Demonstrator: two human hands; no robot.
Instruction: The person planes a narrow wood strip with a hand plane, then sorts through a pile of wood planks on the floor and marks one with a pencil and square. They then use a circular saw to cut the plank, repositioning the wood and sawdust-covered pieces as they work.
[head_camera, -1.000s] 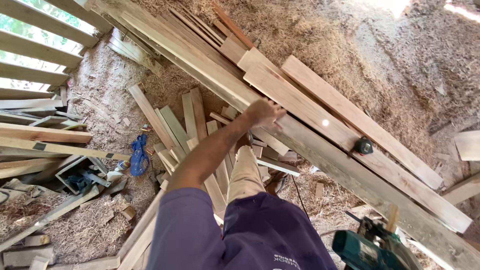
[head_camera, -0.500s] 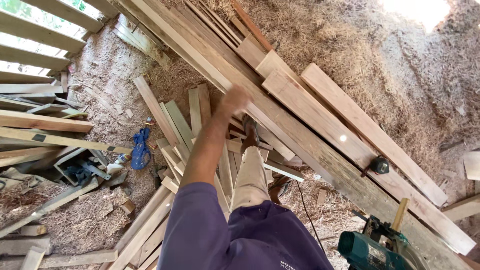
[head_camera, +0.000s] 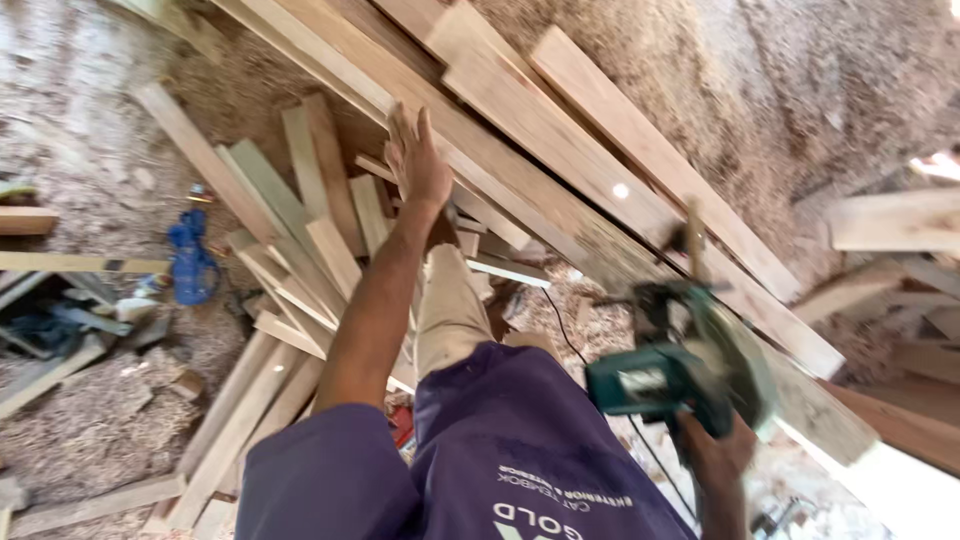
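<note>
Left hand (head_camera: 418, 165) flat, open, on long plank (head_camera: 560, 215); right hand (head_camera: 712, 455) clenched around green circular saw (head_camera: 675, 370). Risk: blade near trailing cord (head_camera: 560, 330), plank slipping.

The saw (head_camera: 680, 370) is smeared by motion blur, so its blade and guard cannot be made out. Just below the saw, the right hand (head_camera: 715, 455) is blurred too and partly hidden behind it; its grip is unclear. Right of the saw, the long plank (head_camera: 560, 215) washes out in glare. Left of the saw, the left hand (head_camera: 418, 165) shows only its back, hiding whether it touches wood.
</note>
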